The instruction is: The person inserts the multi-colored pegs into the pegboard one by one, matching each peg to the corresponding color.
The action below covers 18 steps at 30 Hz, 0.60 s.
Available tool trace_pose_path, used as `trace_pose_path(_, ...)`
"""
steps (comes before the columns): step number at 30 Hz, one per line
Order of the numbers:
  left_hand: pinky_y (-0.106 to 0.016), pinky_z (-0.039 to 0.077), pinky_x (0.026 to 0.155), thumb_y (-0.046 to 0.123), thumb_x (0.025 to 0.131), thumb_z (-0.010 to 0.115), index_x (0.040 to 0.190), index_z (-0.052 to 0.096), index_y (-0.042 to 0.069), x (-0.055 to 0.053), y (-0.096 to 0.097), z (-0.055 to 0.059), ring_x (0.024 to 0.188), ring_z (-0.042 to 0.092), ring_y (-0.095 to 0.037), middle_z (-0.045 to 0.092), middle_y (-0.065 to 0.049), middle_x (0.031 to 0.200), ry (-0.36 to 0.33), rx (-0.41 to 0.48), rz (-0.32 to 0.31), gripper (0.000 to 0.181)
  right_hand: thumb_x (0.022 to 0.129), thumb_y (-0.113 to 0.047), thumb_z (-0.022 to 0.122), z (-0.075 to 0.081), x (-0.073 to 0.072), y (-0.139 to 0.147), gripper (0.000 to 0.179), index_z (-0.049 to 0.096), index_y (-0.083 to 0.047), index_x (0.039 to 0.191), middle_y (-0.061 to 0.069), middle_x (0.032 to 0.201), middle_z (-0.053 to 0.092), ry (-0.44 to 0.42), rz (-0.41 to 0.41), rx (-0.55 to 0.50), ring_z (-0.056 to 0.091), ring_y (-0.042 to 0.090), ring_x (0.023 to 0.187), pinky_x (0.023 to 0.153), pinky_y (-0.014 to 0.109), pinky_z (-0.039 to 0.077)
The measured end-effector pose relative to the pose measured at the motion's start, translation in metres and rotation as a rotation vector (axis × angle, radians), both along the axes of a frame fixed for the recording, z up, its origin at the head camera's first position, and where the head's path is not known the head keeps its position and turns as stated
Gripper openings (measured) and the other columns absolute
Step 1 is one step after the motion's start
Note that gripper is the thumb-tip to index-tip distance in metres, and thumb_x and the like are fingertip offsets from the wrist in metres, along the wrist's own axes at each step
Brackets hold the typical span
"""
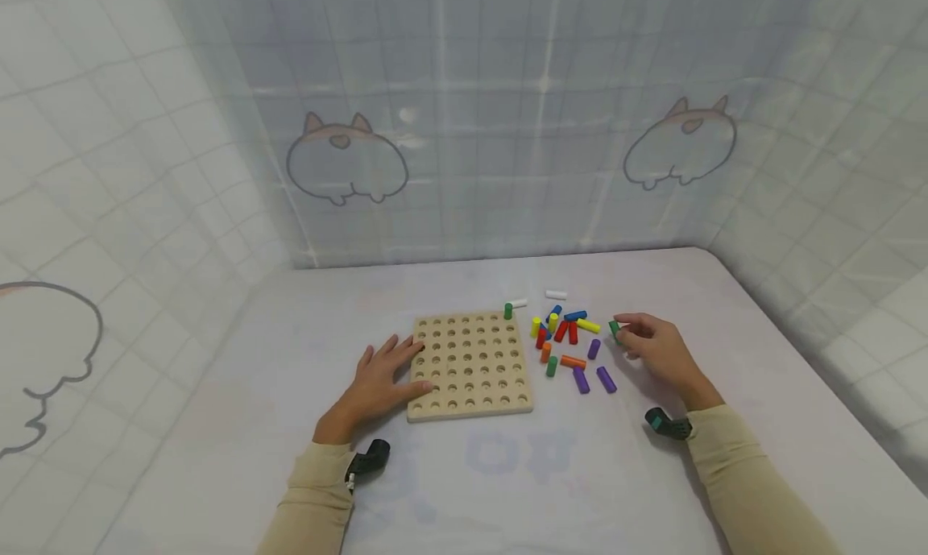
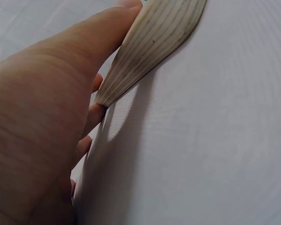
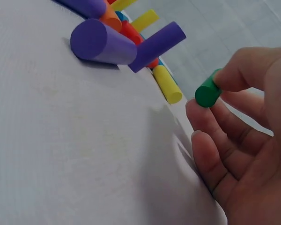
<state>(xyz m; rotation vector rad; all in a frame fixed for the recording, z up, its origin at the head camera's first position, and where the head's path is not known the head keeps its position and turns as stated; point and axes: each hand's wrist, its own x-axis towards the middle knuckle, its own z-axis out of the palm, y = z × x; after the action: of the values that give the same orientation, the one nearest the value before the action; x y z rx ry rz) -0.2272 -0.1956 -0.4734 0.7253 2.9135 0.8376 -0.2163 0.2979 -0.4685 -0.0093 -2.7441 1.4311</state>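
Observation:
A square wooden pegboard with rows of round holes lies flat on the table. One green peg stands upright in its far right corner hole. My left hand rests at the board's left edge, fingers spread, with thumb and fingertips on its top; the left wrist view shows the thumb along the board's side. Right of the loose pegs, my right hand pinches a green peg between thumb and fingers, a little above the table.
Between board and right hand lie loose pegs: purple, orange, red, yellow, blue and another green. White pegs lie farther back. Tiled-pattern curtains hang beyond the table.

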Motion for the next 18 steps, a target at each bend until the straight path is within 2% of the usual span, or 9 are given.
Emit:
trace_pose_path(7,-0.061,-0.003,0.117,0.061,0.087,0.068,0.156,0.040,0.016,0.001,-0.002,-0.001,0.152,0.015,-0.034,0.035,-0.010,0.160,-0.001,-0.003,-0.005,0.086,0.103,-0.030,0.055,0.005,-0.004,-0.001,0.043,0.055,-0.014,0.144,0.014,0.119,0.062,-0.045,-0.034,-0.047,0.063,0.028,0.091,0.078,0.032,0.053)
trace_pose_path(18,-0.061,-0.003,0.118,0.059,0.088,0.068,0.156,0.040,0.016,0.000,-0.001,0.001,0.152,0.015,-0.034,0.034,-0.009,0.160,-0.007,-0.021,0.000,0.086,0.102,-0.025,0.054,0.011,-0.007,0.001,0.046,0.053,-0.011,0.146,0.019,0.127,0.059,-0.088,-0.047,-0.141,0.063,0.030,0.095,0.078,0.026,0.055)
